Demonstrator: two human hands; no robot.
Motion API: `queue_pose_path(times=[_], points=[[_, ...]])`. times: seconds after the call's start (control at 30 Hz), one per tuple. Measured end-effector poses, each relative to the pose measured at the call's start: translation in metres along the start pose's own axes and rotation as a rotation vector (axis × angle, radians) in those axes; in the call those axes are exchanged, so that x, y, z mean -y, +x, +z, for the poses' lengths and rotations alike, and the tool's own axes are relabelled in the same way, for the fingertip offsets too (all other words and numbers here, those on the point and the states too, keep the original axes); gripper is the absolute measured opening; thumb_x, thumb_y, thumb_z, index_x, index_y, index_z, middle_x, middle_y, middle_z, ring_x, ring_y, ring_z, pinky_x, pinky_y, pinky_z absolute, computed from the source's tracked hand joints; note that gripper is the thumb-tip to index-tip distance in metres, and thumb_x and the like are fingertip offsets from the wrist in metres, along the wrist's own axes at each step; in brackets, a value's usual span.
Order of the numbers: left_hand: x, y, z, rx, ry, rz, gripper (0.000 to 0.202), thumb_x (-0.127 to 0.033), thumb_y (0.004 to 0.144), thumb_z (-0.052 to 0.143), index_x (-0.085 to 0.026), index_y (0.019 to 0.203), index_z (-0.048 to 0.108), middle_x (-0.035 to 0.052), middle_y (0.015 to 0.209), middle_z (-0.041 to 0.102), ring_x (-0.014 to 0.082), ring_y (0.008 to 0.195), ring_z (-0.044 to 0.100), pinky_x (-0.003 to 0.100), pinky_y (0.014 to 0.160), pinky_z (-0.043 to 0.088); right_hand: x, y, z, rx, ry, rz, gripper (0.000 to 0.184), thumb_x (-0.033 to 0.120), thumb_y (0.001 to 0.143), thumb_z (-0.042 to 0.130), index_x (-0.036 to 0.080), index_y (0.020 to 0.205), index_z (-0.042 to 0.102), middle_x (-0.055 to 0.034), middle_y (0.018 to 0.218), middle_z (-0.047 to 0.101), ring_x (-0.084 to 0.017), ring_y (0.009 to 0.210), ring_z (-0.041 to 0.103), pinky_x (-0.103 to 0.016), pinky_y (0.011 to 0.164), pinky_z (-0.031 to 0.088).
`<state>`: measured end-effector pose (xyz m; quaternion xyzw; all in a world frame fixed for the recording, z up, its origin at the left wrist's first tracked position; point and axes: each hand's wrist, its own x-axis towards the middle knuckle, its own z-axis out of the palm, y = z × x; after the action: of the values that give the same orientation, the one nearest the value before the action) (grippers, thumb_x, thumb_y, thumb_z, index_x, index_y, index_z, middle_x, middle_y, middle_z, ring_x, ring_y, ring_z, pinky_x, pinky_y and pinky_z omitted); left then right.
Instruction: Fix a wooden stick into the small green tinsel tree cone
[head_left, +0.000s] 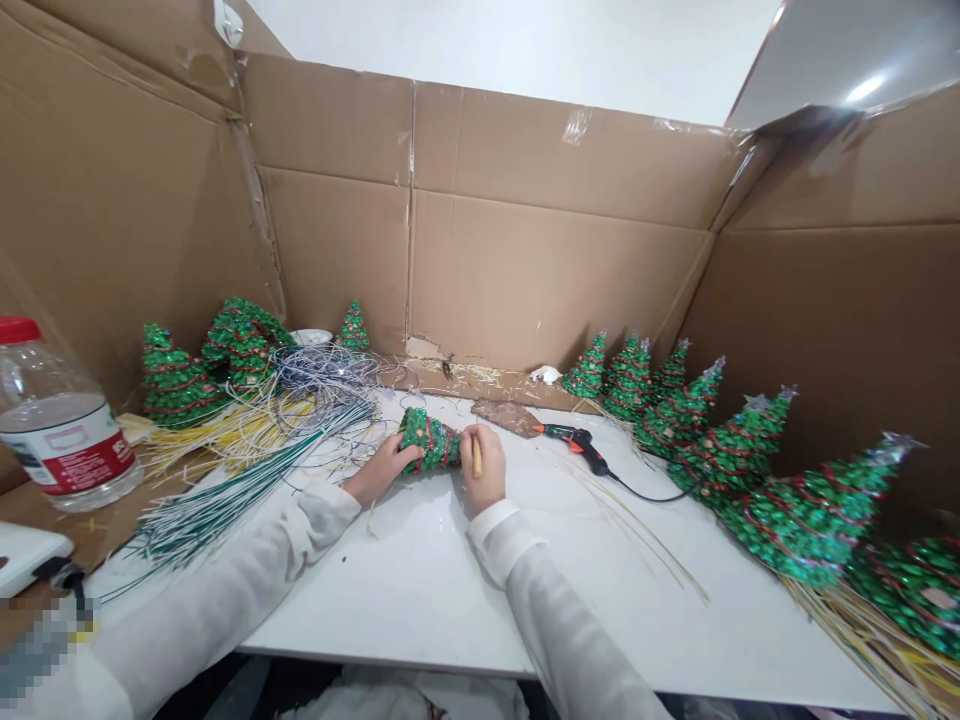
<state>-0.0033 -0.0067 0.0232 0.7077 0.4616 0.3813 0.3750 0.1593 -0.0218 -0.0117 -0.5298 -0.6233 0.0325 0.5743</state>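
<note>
Far left, plastic water bottle (52, 425), red cap, red-and-white label, part full, tilted at the frame edge. Below it, white plastic device (30, 555) with a dark cable, on a sheet of cardboard (60, 515). Next, a cluster of green sequin trees (176, 380) banded in red, behind a spread of loose strands: green-and-white wires (247, 490), yellow straw-like strands (247, 440), and a blue-grey wire tangle (326, 367). White bowl (311, 337) sits behind the tangle, near the cardboard wall (525, 270) that rings the back of the white table (390, 610).

Center, left hand (382, 470), white sleeve, fingers curled against the small sequin tree (427, 442). This tree lies tilted on its side between both hands, above the table or resting on it, cannot tell which. Right hand (486, 470) clenched around a pale wooden stick (477, 458), knuckles against the tree's wider end.

Just right of the hand, brown bark-like scrap (506, 417) and an orange-and-black glue gun (577, 448), untouched, its black cord trailing right. Farther right, a long row of larger green sequin trees (750, 480) with silver tops, pale straw strands (862, 630) fanned beneath them
</note>
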Motion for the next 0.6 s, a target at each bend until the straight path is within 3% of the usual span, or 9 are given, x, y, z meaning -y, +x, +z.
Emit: queue_pose_path(times=[0.3,0.4,0.47,0.53,0.6], points=[[0.004,0.003,0.000,0.019,0.036,0.028,0.029,-0.035,0.068,0.046,-0.015,0.082,0.061,0.0043,0.088,0.067,0.0234,0.088,0.057,0.032,0.080,0.046,0.012,0.001,-0.003,-0.029,0.032,0.088,0.028,0.033,0.090,0.032,0.018,0.092,0.054,-0.0068,0.089,0.059,-0.020,0.086,0.051,-0.035,0.079,0.039],[0.009,0.006,-0.004,0.042,0.086,0.121,0.030,-0.037,0.072,0.048,-0.014,0.086,0.061,0.0052,0.089,0.066,0.0230,0.088,0.057,0.032,0.081,0.045,0.030,-0.007,-0.014,-0.128,-0.078,-0.036,0.027,0.028,0.088,0.034,0.017,0.102,0.055,-0.0096,0.099,0.058,-0.021,0.096,0.051,-0.039,0.083,0.041],[0.013,0.008,-0.008,0.064,0.136,0.186,0.029,-0.039,0.076,0.046,-0.014,0.084,0.060,0.0057,0.087,0.066,0.0226,0.086,0.057,0.032,0.080,0.045,0.041,-0.021,-0.022,-0.147,-0.248,-0.207,0.024,0.026,0.087,0.039,0.022,0.102,0.058,-0.0084,0.101,0.059,-0.021,0.098,0.053,-0.039,0.080,0.045],[0.017,0.009,-0.010,0.093,0.221,0.202,0.030,-0.042,0.079,0.043,-0.015,0.075,0.058,0.0046,0.076,0.065,0.0211,0.077,0.057,0.031,0.073,0.045,0.046,-0.044,-0.028,-0.152,-0.396,-0.331,0.017,0.031,0.086,0.049,0.025,0.095,0.061,-0.0053,0.097,0.062,-0.019,0.094,0.057,-0.033,0.072,0.049],[0.022,0.011,-0.011,0.086,0.295,0.201,0.033,-0.043,0.080,0.041,-0.016,0.068,0.055,0.0027,0.068,0.062,0.0192,0.067,0.055,0.030,0.065,0.045,0.046,-0.071,-0.030,-0.186,-0.507,-0.354,0.025,0.035,0.088,0.046,0.017,0.093,0.063,-0.0038,0.089,0.063,-0.014,0.077,0.058,-0.038,0.077,0.048]])
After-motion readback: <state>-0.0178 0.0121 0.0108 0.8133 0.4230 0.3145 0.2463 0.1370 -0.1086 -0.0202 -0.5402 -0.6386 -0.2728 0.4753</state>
